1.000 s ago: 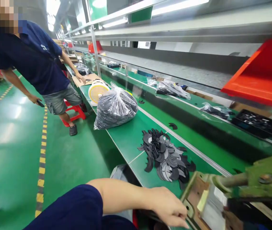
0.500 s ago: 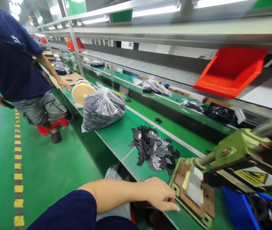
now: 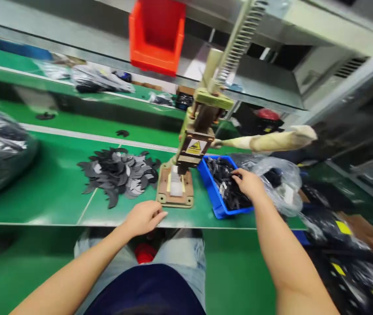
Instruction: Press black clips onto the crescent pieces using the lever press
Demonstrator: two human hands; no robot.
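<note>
1. Black parts (image 3: pixel 219 174) are filling the blue bin (image 3: pixel 213 196), which is sitting on the green table (image 3: pixel 53 183) just right of the hand press (image 3: pixel 195 131).
2. Compared with half a second ago, the view is facing further right: more of the bin is showing, and the right hand (image 3: pixel 249 183) is now appearing over it.
3. The right arm is stretching forward, its thumb and fingertips narrowing close together among the parts; whether they are pinching one, I cannot tell.
4. As before, the left hand (image 3: pixel 144 217) is staying at the table's front edge near the press, fingers curling loosely; whether it is holding anything, I cannot tell.
</note>
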